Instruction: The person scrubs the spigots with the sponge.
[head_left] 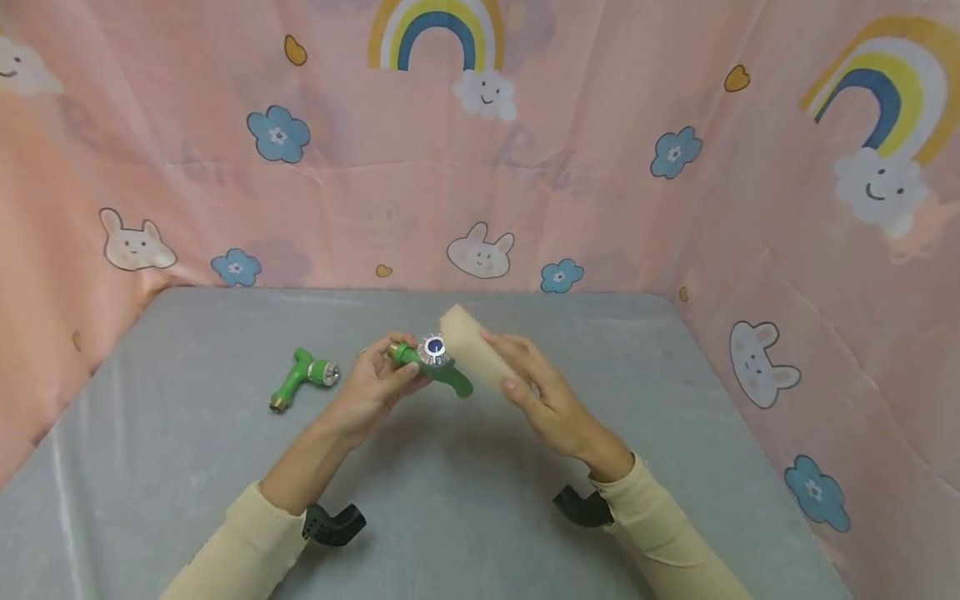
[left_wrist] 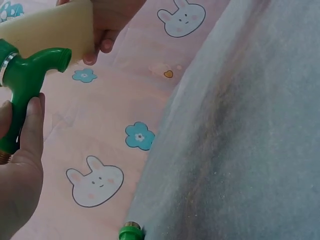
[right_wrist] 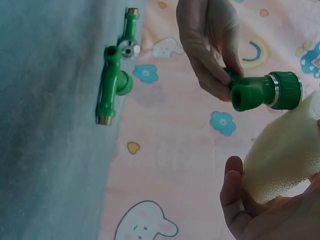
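Left hand grips the green plastic tap, its spout pointing toward four o'clock, where the right hand pinches a cream foam sponge against its head.

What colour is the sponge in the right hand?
Pale cream-yellow sponge; right wrist view shows it best.

Soft, even light filled the head view, leaving faint shadows under the forearms and mild bending at the edges. Both wrist views looked dimmer, slightly blurred, perhaps bluish-tinted.
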